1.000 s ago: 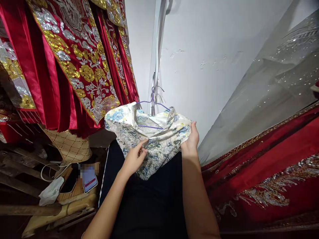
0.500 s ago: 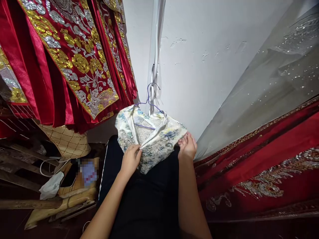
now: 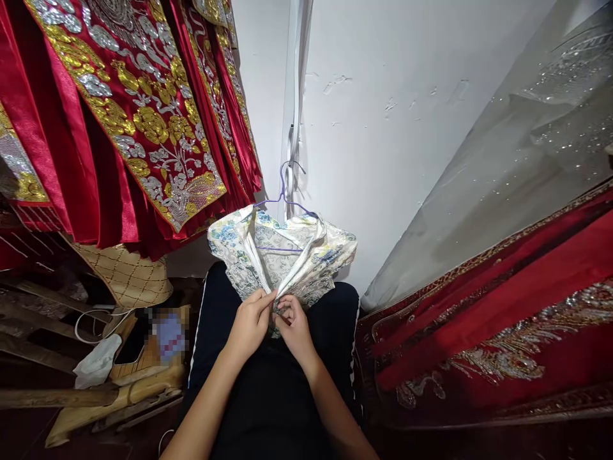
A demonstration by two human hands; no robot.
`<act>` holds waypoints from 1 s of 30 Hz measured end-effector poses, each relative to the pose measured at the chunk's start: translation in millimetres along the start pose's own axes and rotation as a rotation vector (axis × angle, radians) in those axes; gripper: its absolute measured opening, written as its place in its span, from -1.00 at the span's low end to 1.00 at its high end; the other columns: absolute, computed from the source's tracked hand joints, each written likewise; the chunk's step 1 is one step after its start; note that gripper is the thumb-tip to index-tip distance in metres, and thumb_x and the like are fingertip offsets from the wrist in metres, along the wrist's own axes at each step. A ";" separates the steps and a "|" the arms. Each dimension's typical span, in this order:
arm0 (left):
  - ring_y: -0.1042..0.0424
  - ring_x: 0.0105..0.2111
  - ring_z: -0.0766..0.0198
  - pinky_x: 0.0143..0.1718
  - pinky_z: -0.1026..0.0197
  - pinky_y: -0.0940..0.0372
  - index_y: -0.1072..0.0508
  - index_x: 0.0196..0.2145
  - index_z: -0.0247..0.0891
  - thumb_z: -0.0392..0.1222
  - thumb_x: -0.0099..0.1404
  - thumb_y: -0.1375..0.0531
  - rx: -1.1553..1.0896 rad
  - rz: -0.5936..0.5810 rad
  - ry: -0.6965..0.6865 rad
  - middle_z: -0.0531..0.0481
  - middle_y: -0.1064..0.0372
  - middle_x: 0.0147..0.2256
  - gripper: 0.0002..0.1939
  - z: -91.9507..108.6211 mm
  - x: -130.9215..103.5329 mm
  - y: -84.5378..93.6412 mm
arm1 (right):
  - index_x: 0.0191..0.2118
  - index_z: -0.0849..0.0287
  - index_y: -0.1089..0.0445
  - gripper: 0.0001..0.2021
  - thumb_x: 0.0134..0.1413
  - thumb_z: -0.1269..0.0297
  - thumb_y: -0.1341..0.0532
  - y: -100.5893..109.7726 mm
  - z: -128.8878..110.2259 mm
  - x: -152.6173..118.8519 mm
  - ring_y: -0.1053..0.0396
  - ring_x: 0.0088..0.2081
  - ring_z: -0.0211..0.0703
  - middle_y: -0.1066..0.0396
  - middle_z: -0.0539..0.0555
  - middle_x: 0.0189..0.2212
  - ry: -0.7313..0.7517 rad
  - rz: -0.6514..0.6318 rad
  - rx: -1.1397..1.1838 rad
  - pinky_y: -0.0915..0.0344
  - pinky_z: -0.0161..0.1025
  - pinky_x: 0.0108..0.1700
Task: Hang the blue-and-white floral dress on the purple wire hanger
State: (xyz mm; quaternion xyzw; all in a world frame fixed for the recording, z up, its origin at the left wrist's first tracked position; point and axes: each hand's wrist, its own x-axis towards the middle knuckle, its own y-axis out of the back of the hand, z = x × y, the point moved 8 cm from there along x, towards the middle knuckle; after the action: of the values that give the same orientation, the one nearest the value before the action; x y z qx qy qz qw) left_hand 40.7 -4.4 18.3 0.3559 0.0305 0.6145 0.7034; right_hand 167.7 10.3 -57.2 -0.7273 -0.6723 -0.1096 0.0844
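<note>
A white garment (image 3: 330, 255) with blue and green floral patterning hangs on a thin purple hanger (image 3: 282, 198), its lower part over my lap. The white collar edges cross in a V at the front. My left hand (image 3: 251, 319) pinches the garment where those edges meet. Close beside it, my right hand (image 3: 293, 324) has its fingers bent together at the same spot on the garment front. The exact bit of cloth between the right fingers is partly hidden.
Red embroidered clothing (image 3: 153, 128) hangs at the left, and a red beaded garment (image 3: 502, 338) with sheer sparkly fabric (image 3: 550, 140) at the right. A white wall (image 3: 373, 128) stands ahead. A wooden stool (image 3: 143, 383) with a white plastic bag (image 3: 98, 361) is at lower left.
My right hand has left the garment's right sleeve and come in to the centre front, next to my left hand. The sleeves now lie spread more evenly.
</note>
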 end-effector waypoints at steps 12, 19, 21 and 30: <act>-0.45 -0.30 0.18 -0.27 0.20 -0.30 -0.38 0.11 -0.13 -0.16 0.35 -0.12 -0.167 0.231 0.138 -0.04 -0.47 -0.27 -0.63 -5.4 -4.9 13.8 | -0.36 0.15 -0.29 -0.83 0.17 0.18 -0.19 -8.8 -22.4 9.7 -0.11 -0.55 -0.32 -0.22 -0.07 -0.54 0.074 -0.043 -0.156 -0.07 -0.32 -0.50; -0.24 -0.58 0.37 -0.49 0.32 -0.11 -0.08 -0.26 -0.14 -0.24 0.22 -0.17 -0.731 0.211 0.316 0.17 -0.35 -0.52 -0.74 -32.8 -2.8 -18.1 | -0.34 0.14 -0.28 -0.88 0.17 0.24 -0.17 -5.7 -19.0 3.9 -0.14 -0.53 -0.30 -0.23 -0.07 -0.52 0.076 -0.070 -0.148 -0.07 -0.32 -0.48; -0.18 -0.61 0.39 -0.52 0.33 -0.06 -0.09 -0.29 -0.16 -0.20 0.21 -0.18 -0.820 0.162 0.379 0.15 -0.36 -0.52 -0.73 -37.8 -1.6 -29.3 | -0.34 0.14 -0.27 -0.89 0.17 0.24 -0.16 -4.7 -18.4 3.8 -0.16 -0.53 -0.29 -0.25 -0.06 -0.51 0.074 -0.081 -0.141 -0.07 -0.32 -0.48; -0.28 -0.49 0.29 -0.42 0.28 -0.10 -0.42 -0.31 -0.23 0.05 0.34 -0.15 -0.146 0.090 0.261 0.08 -0.29 -0.52 -0.72 -27.1 0.7 -13.5 | -0.40 0.15 -0.27 -0.82 0.18 0.20 -0.16 -0.8 -18.5 6.2 -0.09 -0.55 -0.32 -0.21 -0.07 -0.54 0.067 -0.042 -0.157 -0.04 -0.34 -0.49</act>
State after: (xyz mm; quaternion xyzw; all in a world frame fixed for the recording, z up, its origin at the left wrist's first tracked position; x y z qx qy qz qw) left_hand 39.2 8.8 -8.9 0.2220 0.0609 0.6868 0.6894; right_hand 166.5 11.3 -37.7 -0.7134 -0.6734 -0.1879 0.0475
